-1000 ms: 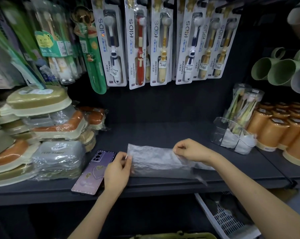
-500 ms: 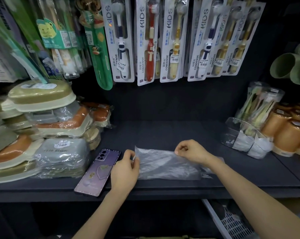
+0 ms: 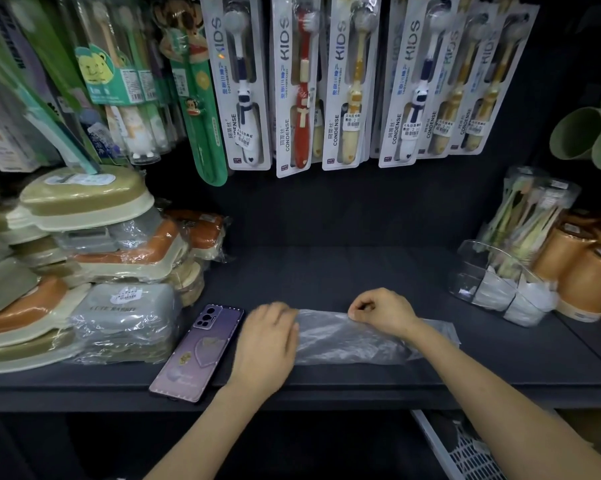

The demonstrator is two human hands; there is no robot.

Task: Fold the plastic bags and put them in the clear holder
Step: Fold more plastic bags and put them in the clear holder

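Far to the left of the fingers, wrapped soap boxes (image 3: pixel 84 271) are stacked on the dark shelf (image 3: pixel 344 271). Just left of the left hand's knuckles a purple phone (image 3: pixel 198 351) lies back up, its near end at the shelf's front edge. The left hand (image 3: pixel 268 341) rests palm down over the left end of the plastic bag (image 3: pixel 354 341). Its fingertips are smeared by motion, so I cannot tell whether they pinch the edge or only press on it.

The bag lies as a long flattened strip across the front of the shelf. It stretches between the two hands and runs on under the right wrist. The right hand (image 3: pixel 382 313) has its fingers curled, and thumb and forefinger pinch the bag's far edge near its middle.

Well to the right of those fingers and farther back stands the clear holder (image 3: pixel 465 271), with folded white bags (image 3: pixel 524 299) already in its compartments. Orange cups (image 3: pixel 586 271) crowd just beyond it. Above the fingers, carded kids' toothbrushes (image 3: pixel 302 81) hang in a row.
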